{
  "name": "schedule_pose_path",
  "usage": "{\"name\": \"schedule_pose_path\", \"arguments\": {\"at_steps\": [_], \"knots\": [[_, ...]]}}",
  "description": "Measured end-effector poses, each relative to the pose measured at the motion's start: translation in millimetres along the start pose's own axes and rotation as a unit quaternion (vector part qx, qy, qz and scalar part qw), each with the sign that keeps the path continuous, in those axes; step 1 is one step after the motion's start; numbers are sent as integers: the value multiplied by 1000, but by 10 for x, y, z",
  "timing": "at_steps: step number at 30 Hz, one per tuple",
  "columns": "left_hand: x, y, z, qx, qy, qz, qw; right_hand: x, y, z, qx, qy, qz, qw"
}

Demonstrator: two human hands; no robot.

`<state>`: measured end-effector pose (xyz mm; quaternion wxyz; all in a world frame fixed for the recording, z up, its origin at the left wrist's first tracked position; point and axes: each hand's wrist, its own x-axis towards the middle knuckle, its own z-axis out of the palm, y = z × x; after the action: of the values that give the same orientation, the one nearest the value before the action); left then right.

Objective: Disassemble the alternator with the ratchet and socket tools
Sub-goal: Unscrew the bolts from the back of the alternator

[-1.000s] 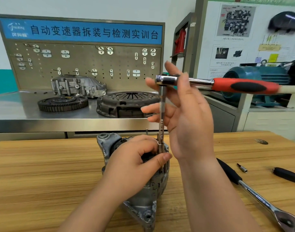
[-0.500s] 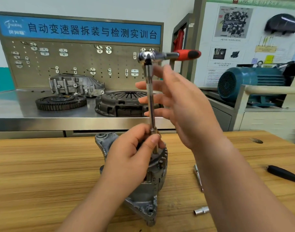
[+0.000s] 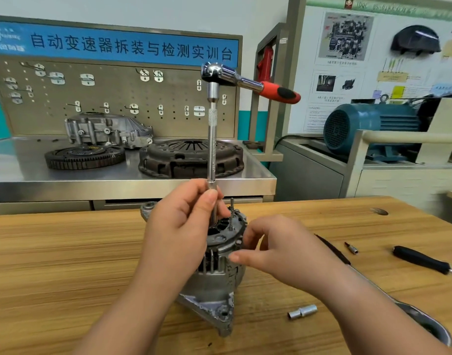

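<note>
A grey alternator (image 3: 214, 280) stands on end on the wooden bench (image 3: 66, 265). A ratchet (image 3: 248, 82) with a red and black handle sits atop a long extension bar (image 3: 211, 149) that runs straight down into the alternator's top. My left hand (image 3: 184, 226) pinches the bar's lower end between thumb and fingers. My right hand (image 3: 278, 249) is low at the alternator's right side, fingers curled, fingertips touching the housing rim near a small bolt. Two thin studs (image 3: 231, 213) stick up from the top.
A loose socket (image 3: 302, 311) lies on the bench front right. A small bit (image 3: 351, 247), a black-handled screwdriver (image 3: 422, 260) and a second long ratchet (image 3: 332, 248) lie to the right. A metal bowl (image 3: 424, 324) sits at the right edge. Behind stands a steel bench with a clutch plate (image 3: 191, 157).
My right hand has left the ratchet and dropped to the alternator's right side. The ratchet handle has swung round. My left hand stays on the bar's lower end.
</note>
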<state>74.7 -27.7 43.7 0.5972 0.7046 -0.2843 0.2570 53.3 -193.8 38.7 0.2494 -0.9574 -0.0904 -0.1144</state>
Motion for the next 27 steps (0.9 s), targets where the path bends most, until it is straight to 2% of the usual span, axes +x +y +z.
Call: {"name": "schedule_pose_path", "arguments": {"at_steps": [12,16,18,20,22,25,27], "knots": [[-41,-2,5,-20,4,9,1000,-3,-64,118,-14,84,-87,993],[-45,-3,11,-50,4,-4,999,2,-166,-56,99,171,-103,975],[-45,0,10,-69,9,-16,997,28,-170,-210,145,178,-89,969],[-43,7,10,-89,10,-27,996,61,-78,-350,143,119,-36,982],[-39,18,9,-117,7,-38,992,91,99,-384,66,12,33,997],[-30,28,7,-158,-3,-49,986,105,425,-164,-21,-136,135,981],[-27,33,8,-169,-14,-51,984,104,628,34,-46,-186,184,964]]}}
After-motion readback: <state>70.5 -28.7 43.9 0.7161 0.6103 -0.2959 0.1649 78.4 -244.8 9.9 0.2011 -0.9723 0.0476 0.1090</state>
